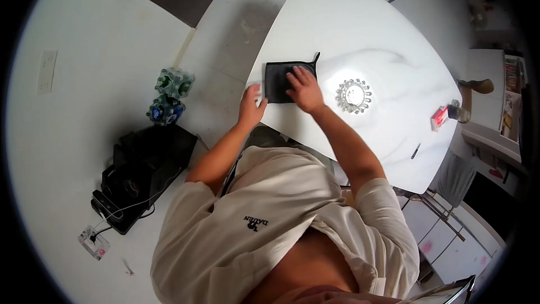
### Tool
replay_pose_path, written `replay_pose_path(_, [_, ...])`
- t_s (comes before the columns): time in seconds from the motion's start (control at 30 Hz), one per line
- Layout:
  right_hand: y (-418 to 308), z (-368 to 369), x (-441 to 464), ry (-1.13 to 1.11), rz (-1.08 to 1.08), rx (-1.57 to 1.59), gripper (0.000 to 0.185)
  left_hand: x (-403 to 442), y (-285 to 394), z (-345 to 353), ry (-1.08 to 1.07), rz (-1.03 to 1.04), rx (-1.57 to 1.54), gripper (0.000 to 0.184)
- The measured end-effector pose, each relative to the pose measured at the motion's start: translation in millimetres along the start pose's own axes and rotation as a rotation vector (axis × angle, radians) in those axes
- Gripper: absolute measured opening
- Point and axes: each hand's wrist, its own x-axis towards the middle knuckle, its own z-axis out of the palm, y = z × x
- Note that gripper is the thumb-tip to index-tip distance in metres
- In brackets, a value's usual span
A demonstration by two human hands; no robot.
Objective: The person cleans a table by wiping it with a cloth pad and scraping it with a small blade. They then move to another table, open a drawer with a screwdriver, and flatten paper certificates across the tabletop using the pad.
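A flat black pouch (275,81) lies near the table's left edge, with a short strap sticking out from its upper right corner. My right hand (306,91) rests on the right part of the pouch, fingers spread and palm down. At the pouch's lower left edge is my left hand (252,107), its thumb and fingers apart. It looks slightly blurred, and I cannot tell whether the thumb touches the pouch. To the right of the pouch stands a round clear glass dish (354,95) with a beaded rim.
The white table (394,50) also bears a red and white box (439,118), a glass jar (454,110) and a dark pen (415,151) on its right side. Wrapped bottles (167,109) and a black case (149,171) stand on the left. A chair (458,177) is at right.
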Motion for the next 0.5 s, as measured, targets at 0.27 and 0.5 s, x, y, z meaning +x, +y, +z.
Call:
replay_pose_path(0.27, [-35, 53, 7, -0.102, 0.220, -0.057, 0.066, -122, -30, -51, -0.079, -0.307, 0.040, 0.050])
replay_pose_path(0.5, [-40, 24, -128, -0.182, 0.321, 0.074, 0.063, -93, -51, -66, -0.222, -0.306, 0.224, 0.048])
